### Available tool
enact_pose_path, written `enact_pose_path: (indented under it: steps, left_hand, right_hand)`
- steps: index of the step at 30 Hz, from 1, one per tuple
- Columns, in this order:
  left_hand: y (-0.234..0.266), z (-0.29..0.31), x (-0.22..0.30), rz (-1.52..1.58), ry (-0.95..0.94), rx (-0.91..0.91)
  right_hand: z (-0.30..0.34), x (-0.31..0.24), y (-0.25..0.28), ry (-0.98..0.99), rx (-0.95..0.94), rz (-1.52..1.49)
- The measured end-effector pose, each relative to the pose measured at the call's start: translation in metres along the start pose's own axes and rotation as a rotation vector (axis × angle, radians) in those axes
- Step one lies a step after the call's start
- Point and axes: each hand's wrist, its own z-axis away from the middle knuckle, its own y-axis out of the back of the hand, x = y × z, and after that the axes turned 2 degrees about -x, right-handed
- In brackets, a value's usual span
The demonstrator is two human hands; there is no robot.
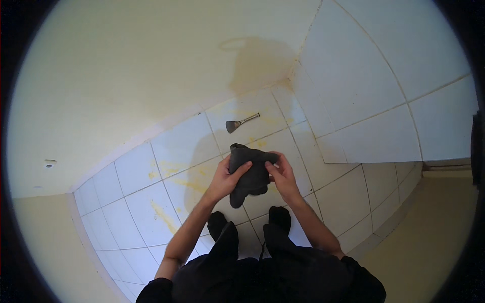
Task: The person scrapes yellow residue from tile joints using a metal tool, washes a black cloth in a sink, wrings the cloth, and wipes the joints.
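A dark grey cloth (252,169), bunched and folded, is held up in front of me over the tiled floor. My left hand (224,180) grips its left side, the thumb pressed on top and the fingers hidden behind. At its upper right corner, my right hand (283,177) pinches the fabric between thumb and fingers. Part of the cloth hangs down in loose lobes below my hands. Beyond it on the floor lies a small tool (242,122) with a dark flared head and a slim handle; whether it is a scraper or a brush, I cannot tell.
Yellowish smears mark the white floor tiles (136,214). A cream wall (141,76) rises ahead and to the left. A white-tiled block (364,116) stands on the right. My feet in dark socks (279,216) are just below the cloth. A dark object (476,151) shows at the right edge.
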Motion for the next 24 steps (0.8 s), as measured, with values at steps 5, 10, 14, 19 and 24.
enact_pose_path:
  steps: [5, 10, 14, 19, 24]
  left_hand:
    - [-0.02, -0.004, -0.028, 0.211, -0.013, 0.12]
    - [-0.027, 0.0, -0.021, 0.288, 0.016, 0.059]
    - [-0.025, -0.005, -0.033, 0.269, -0.088, 0.086]
    - [-0.027, -0.002, -0.027, -0.792, -0.474, 0.313]
    - [-0.02, 0.0, -0.013, -0.769, -0.464, -0.002]
  right_hand:
    - [0.008, 0.016, -0.011, -0.064, -0.127, -0.211]
    - [0.007, 0.018, 0.007, -0.306, -0.133, -0.672]
    - [0.013, 0.015, 0.001, -0.26, -0.126, -0.674]
    - [0.017, 0.017, -0.001, -0.016, -0.142, -0.465]
    - [0.012, 0.024, 0.008, -0.067, -0.167, -0.55]
